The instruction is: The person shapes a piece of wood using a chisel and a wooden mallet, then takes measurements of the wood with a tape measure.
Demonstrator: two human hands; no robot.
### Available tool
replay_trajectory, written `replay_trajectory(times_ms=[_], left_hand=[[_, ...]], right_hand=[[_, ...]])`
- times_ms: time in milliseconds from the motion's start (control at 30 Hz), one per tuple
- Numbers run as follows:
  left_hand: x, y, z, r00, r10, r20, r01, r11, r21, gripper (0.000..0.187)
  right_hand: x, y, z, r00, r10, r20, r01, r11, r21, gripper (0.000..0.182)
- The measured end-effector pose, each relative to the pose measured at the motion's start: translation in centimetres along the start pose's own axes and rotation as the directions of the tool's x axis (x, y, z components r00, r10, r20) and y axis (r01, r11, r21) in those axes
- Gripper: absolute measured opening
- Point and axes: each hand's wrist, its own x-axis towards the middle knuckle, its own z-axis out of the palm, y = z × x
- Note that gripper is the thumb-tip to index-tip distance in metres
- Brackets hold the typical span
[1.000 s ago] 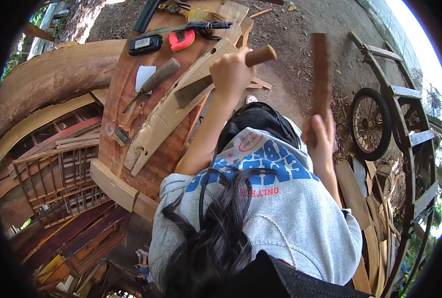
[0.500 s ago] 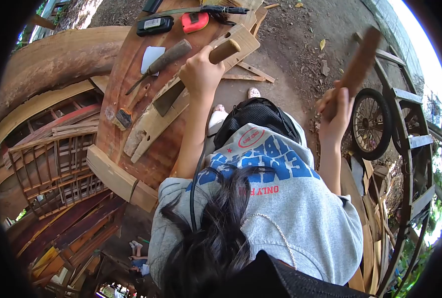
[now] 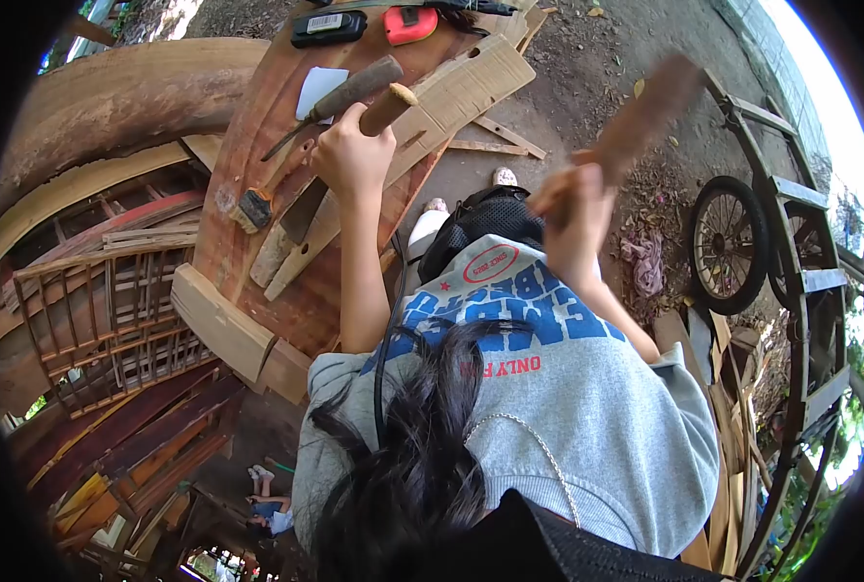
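My left hand (image 3: 352,160) is closed round the wooden handle of a chisel (image 3: 389,109), whose wide metal blade points down at a pale, notched board (image 3: 441,97). The board lies slanting across the reddish wooden bench (image 3: 291,325). To the right, over the ground, my right hand (image 3: 572,204) grips a brown wooden block (image 3: 645,114), raised and blurred by motion. Beside my left hand lies a second tool with a wooden handle (image 3: 357,87) and a thin shaft, partly over a white paper (image 3: 320,89).
A brush (image 3: 252,210), a black device (image 3: 328,28) and a red tape measure (image 3: 410,25) lie on the bench. At right stands a metal frame (image 3: 791,262) with a wheel (image 3: 728,244). A slatted wooden rack (image 3: 112,330) is at left. Another person (image 3: 271,512) is at lower left.
My right hand has swung left with the wooden block, nearer my left hand. My left hand, still round the chisel, appears slightly farther left and lower. The bench has shifted a little in view.
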Motion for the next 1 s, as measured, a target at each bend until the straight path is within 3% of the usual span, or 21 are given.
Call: replay_trajectory(times_ms=[33,100,167,200,233,300,333,367,400,433,500,567,600,700,733,767,800,833,867,900,1000], left_hand=[[0.0,0.0,0.1,1.000,-0.002,-0.022,0.002,1.000,0.010,0.014],[-0.1,-1.1,0.2,0.999,0.012,-0.036,-0.011,1.000,0.021,0.012],[0.0,-3.5,-0.2,0.996,-0.065,-0.052,0.066,0.998,0.009,0.014],[0.0,-4.0,-0.7,0.995,-0.076,-0.061,0.076,0.997,0.005,0.015],[0.0,-4.5,-1.0,0.995,-0.078,-0.061,0.078,0.997,0.002,0.015],[0.1,-5.3,-1.3,0.994,-0.108,0.001,0.108,0.994,-0.020,0.019],[0.1,-5.1,-1.4,0.994,-0.112,-0.001,0.112,0.994,-0.005,0.018],[0.0,-4.8,-1.4,0.994,-0.112,-0.006,0.112,0.994,-0.006,0.018],[-0.1,-4.7,-1.3,0.995,-0.098,-0.028,0.098,0.995,-0.002,0.017],[-0.2,-4.8,-1.3,0.995,-0.083,-0.048,0.083,0.997,0.004,0.016],[-0.6,-6.1,-1.3,0.997,-0.067,-0.038,0.069,0.997,0.039,0.015],[-1.1,-6.8,-1.3,0.998,-0.047,-0.033,0.050,0.992,0.113,0.014],[-1.3,-6.6,-1.7,0.998,-0.029,-0.064,0.034,0.995,0.094,0.014],[-1.5,-6.2,-2.0,0.994,-0.088,-0.069,0.093,0.993,0.072,0.015],[-1.5,-6.3,-2.0,0.993,-0.089,-0.072,0.094,0.993,0.072,0.015],[-1.5,-6.4,-1.9,0.994,-0.084,-0.073,0.091,0.992,0.088,0.015],[-1.4,-6.4,-1.8,0.994,-0.081,-0.077,0.089,0.991,0.101,0.015],[-1.4,-6.8,-1.9,0.994,-0.081,-0.078,0.089,0.991,0.100,0.015],[-1.5,-7.6,-2.1,0.990,-0.122,-0.072,0.130,0.984,0.118,0.015],[-1.6,-8.1,-2.2,0.983,-0.169,-0.068,0.177,0.975,0.136,0.014],[-2.1,-8.2,-2.6,0.984,-0.167,-0.056,0.174,0.973,0.152,0.015]], right_hand=[[-1.9,0.2,1.4,0.966,0.221,0.134,-0.182,0.950,-0.255,0.059],[-2.3,0.3,1.1,0.913,0.376,0.159,-0.218,0.778,-0.589,0.061],[0.6,-3.4,1.4,0.909,0.326,0.259,-0.165,0.853,-0.495,0.058],[1.3,-4.6,1.7,0.962,0.233,0.144,-0.155,0.896,-0.416,0.055],[2.8,-4.6,1.1,0.983,0.083,0.163,-0.030,0.951,-0.308,0.050],[2.7,-4.2,2.9,0.991,-0.126,-0.042,0.123,0.990,-0.076,0.043],[1.4,-2.7,4.2,0.987,-0.157,-0.025,0.158,0.986,0.057,0.039],[-0.1,-0.2,3.6,0.980,-0.110,0.163,0.120,0.991,-0.056,0.042],[-2.5,1.4,3.3,0.951,0.159,0.265,-0.093,0.965,-0.243,0.057],[-2.3,2.7,2.6,0.877,0.218,0.429,0.184,0.671,-0.718,0.072],[-2.7,0.2,2.8,0.765,0.519,0.381,-0.183,0.743,-0.644,0.074],[-1.4,-2.4,2.9,0.898,0.396,0.190,-0.231,0.794,-0.562,0.063],[0.0,-3.1,2.6,0.917,0.318,0.239,-0.181,0.869,-0.461,0.055],[0.0,-0.6,4.8,0.998,0.004,0.064,0.000,0.998,-0.064,0.053],[-0.8,3.4,3.5,0.997,-0.014,0.082,0.029,0.983,-0.181,0.058],[-2.8,5.6,1.9,0.963,0.194,0.186,-0.098,0.898,-0.429,0.062],[-2.4,3.3,2.6,0.858,0.343,0.382,-0.076,0.820,-0.568,0.064],[-2.0,0.6,3.3,0.692,0.503,0.518,-0.014,0.726,-0.687,0.065],[-1.8,-0.1,3.0,0.744,0.468,0.477,-0.001,0.715,-0.699,0.064],[-0.9,-1.9,2.9,0.734,0.550,0.398,-0.161,0.711,-0.685,0.060],[1.2,-2.3,2.9,0.919,0.234,0.317,-0.100,0.917,-0.387,0.045]])
